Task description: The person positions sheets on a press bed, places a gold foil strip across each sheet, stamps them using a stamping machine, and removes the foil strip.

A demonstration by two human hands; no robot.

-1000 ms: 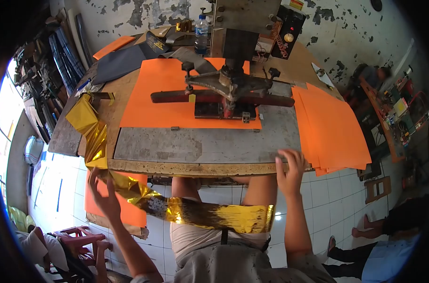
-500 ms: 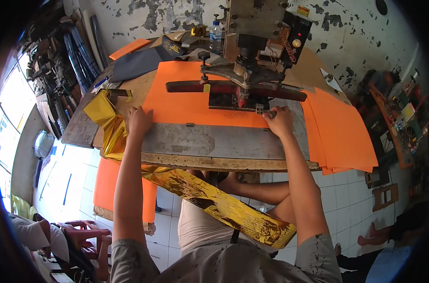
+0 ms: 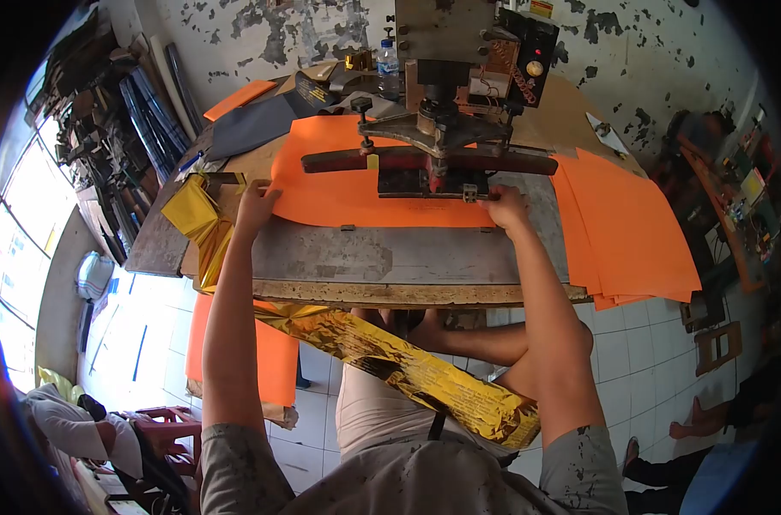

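Note:
An orange sheet (image 3: 322, 193) lies under the head of a hot stamping press (image 3: 438, 137), on a grey metal plate (image 3: 322, 253). My left hand (image 3: 258, 206) pinches the sheet's left edge, and that side bows upward. At the sheet's right front corner, beside the press's small metal block (image 3: 469, 193), my right hand (image 3: 506, 209) has its fingers closed; their tips are partly hidden, but they appear to be on the sheet. A strip of gold foil (image 3: 408, 365) hangs from the table's left side across my lap.
Several orange sheets (image 3: 626, 232) are stacked at the right. Dark grey material (image 3: 253, 129) and a water bottle (image 3: 388, 64) stand behind. More orange sheets (image 3: 275, 348) sit below the table at the left. A seated person (image 3: 81, 429) is at lower left.
The sheet's left side has bent upward and its left front corner has drawn in with my left hand. My right hand stays near the press block. The camera view has shifted slightly.

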